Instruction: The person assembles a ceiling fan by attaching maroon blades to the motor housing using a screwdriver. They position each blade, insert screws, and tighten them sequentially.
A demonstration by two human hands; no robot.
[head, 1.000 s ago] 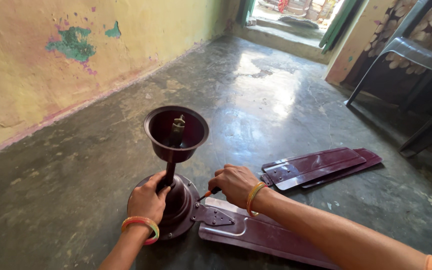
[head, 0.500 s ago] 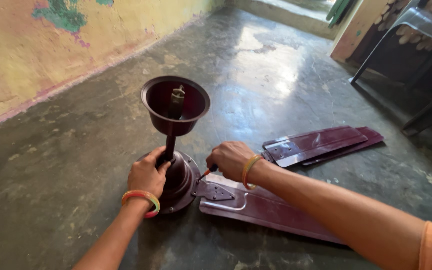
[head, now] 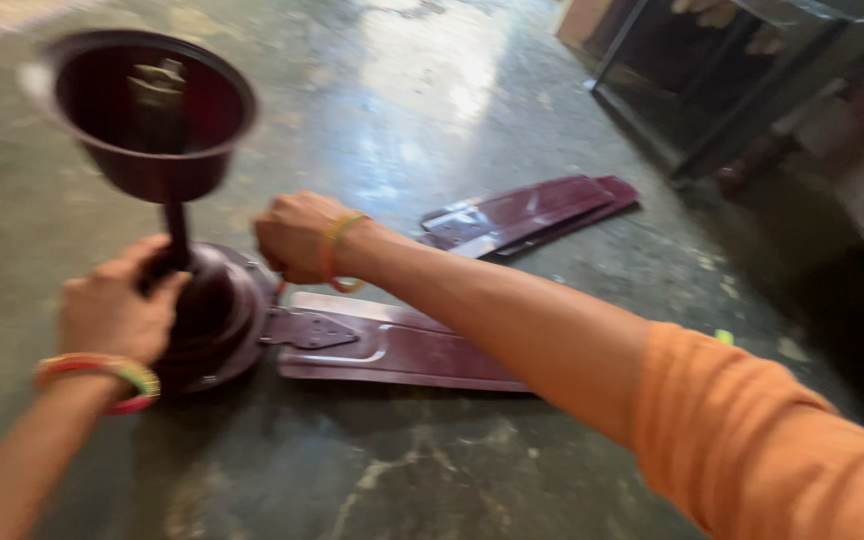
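Note:
A maroon ceiling fan lies on the floor, with its round motor housing (head: pixel 227 325) down and its rod pointing up to a cup-shaped cover (head: pixel 142 110). My left hand (head: pixel 117 310) rests on top of the housing with its fingers wrapped around the base of the rod. My right hand (head: pixel 297 235) is a closed fist just right of the rod, over the bracket of the attached blade (head: pixel 402 350). A bit of an orange-handled tool shows under that fist; the rest is hidden. The picture is blurred.
Two loose maroon fan blades (head: pixel 532 210) lie stacked on the grey concrete floor (head: pixel 432 90) behind my right arm. Dark chair legs (head: pixel 712 130) stand at the back right.
The view has moved in closer and swung right, so the yellow wall is out of sight. Both hands stay at the fan's hub.

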